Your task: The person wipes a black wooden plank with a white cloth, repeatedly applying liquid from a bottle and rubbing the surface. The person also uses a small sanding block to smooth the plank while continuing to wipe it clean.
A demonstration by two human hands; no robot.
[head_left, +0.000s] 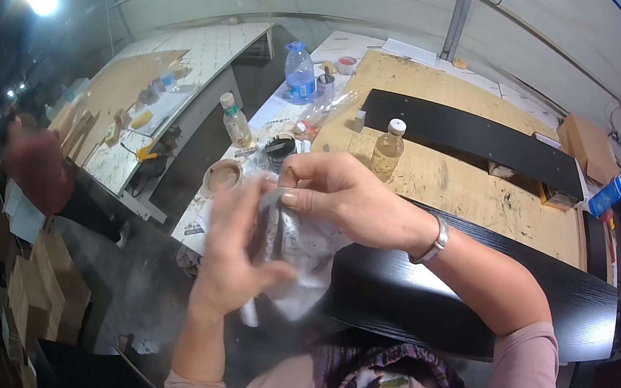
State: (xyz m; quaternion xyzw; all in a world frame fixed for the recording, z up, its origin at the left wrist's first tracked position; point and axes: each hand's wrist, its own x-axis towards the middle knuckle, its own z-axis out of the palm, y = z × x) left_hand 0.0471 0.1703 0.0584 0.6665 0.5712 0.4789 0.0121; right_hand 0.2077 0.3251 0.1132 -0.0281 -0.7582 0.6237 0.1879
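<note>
My right hand (357, 201), with a silver bracelet at its wrist, pinches the top of a crumpled light-grey cloth (299, 260) between thumb and fingers. The cloth hangs down in front of me, smeared with darker marks. Beside it, my left hand (225, 261) is blurred, its fingers stretched upward and the thumb apart. A glossy black panel (463, 291) lies on the near side of the table under my right forearm. Just beyond my right hand stands a bottle with a white cap (388, 151) and yellowish liquid. A roll of tape (222, 176) is past my left fingertips.
A second black panel (461, 136) lies on the stained wooden board (439, 184). A large blue plastic bottle (299, 73), a smaller green-capped bottle (235, 120) and a blue can (608, 196) stand around. Another person (37, 163) is at the left, near a second table (111, 118).
</note>
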